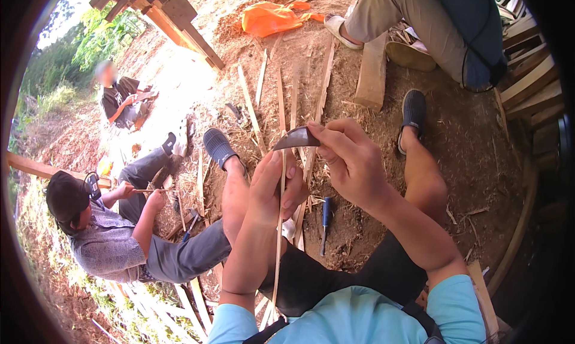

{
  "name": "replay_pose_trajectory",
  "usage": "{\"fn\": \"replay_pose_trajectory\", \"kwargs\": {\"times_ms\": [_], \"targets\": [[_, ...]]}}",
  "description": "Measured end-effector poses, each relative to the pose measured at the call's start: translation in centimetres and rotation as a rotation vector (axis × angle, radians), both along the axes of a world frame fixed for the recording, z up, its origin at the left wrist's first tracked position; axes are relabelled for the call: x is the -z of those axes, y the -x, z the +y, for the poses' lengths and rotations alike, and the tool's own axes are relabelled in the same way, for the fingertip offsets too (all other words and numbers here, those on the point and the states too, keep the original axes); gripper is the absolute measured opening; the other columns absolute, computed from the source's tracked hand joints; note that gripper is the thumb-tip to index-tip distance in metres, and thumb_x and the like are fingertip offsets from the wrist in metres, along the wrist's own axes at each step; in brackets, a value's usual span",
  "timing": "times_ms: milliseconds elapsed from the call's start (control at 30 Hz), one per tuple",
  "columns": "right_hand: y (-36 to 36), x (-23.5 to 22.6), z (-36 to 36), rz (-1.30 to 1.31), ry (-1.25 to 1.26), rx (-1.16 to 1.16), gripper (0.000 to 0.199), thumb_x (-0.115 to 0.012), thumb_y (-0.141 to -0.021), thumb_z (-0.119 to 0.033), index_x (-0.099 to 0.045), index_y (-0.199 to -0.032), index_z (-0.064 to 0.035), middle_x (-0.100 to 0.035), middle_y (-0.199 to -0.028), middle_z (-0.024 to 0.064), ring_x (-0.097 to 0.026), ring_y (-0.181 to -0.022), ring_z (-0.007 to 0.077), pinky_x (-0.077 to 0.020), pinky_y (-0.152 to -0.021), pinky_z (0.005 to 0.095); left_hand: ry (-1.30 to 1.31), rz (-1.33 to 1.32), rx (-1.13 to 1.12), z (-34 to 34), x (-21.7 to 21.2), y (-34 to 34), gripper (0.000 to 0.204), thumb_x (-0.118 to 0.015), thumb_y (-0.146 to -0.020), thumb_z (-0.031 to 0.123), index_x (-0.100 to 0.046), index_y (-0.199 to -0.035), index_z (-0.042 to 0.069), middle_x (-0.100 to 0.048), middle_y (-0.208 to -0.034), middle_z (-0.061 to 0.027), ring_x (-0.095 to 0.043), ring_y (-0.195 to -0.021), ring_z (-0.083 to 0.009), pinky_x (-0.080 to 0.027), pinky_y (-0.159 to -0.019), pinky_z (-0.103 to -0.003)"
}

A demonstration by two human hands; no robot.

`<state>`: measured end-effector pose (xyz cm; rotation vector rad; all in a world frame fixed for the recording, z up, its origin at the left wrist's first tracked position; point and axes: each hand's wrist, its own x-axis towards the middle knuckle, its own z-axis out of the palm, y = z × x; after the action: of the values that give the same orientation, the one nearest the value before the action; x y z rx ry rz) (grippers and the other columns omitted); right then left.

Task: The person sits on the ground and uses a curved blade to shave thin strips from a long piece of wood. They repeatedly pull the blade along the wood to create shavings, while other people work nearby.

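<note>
My left hand (266,191) is closed round a thin wooden strip (278,257), which runs down along my forearm toward my lap. In my right hand (353,164), pinched between thumb and fingers, is a short curved dark blade (297,138). Its pointed end reaches left to the top of the strip, just above my left fingers. Whether the blade's edge touches the wood I cannot tell. My right fingers hide any handle the blade has.
A blue-handled tool (326,215) lies on the dirt between my feet, with several wooden slats (251,107) beyond. Left, a person in a cap (108,242) holds a thin stick. Another person (458,32) sits at upper right near a wood block (372,74) and an orange bag (269,20).
</note>
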<state>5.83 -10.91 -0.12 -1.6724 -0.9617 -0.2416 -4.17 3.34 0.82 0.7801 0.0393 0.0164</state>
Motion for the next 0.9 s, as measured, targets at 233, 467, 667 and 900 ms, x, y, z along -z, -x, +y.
{"fn": "replay_pose_trajectory", "kwargs": {"times_ms": [233,467,667,900], "targets": [[-4.8,0.3,-1.2,0.110,-0.031,0.223,0.025,-0.054,-0.094,-0.018,-0.063,-0.114,-0.0042,-0.061,-0.084,0.0103,-0.059,-0.071,0.0232,-0.0454,-0.062,0.0332,-0.232,0.024,0.064,-1.5,-1.1,0.7,0.032,-0.036,-0.101,0.033,-0.045,-0.086,0.006,-0.044,-0.049,-0.0051,-0.037,-0.031,-0.0113,-0.032,-0.030,-0.021],[-1.2,-0.7,-1.3,0.020,0.046,-0.253,0.028,-0.061,-0.086,-0.006,-0.065,-0.114,-0.0059,-0.060,-0.086,0.0094,-0.061,-0.072,0.0231,-0.0493,-0.063,0.0313,-0.015,-0.069,0.019,1.1,-0.2,0.3,0.031,-0.030,-0.103,0.029,-0.045,-0.087,0.007,-0.041,-0.045,-0.0024,-0.034,-0.028,-0.0102,-0.025,-0.028,-0.021],[-0.7,-0.6,-0.5,0.017,0.009,-0.270,0.031,-0.062,-0.084,-0.003,-0.064,-0.115,-0.0063,-0.060,-0.087,0.0098,-0.062,-0.072,0.0245,-0.0499,-0.063,0.0328,0.316,-0.172,0.262,1.3,0.7,-0.4,0.031,-0.029,-0.103,0.031,-0.047,-0.090,0.009,-0.044,-0.046,-0.0007,-0.036,-0.029,-0.0093,-0.025,-0.032,-0.020],[-0.7,-1.0,-0.6,0.027,0.011,-0.205,0.030,-0.063,-0.084,-0.002,-0.064,-0.113,-0.0054,-0.060,-0.086,0.0100,-0.062,-0.070,0.0248,-0.0498,-0.062,0.0334,0.511,-0.201,0.345,0.7,1.2,-1.0,0.033,-0.024,-0.103,0.029,-0.048,-0.091,0.010,-0.046,-0.048,0.0000,-0.041,-0.032,-0.0082,-0.026,-0.036,-0.018]]}}
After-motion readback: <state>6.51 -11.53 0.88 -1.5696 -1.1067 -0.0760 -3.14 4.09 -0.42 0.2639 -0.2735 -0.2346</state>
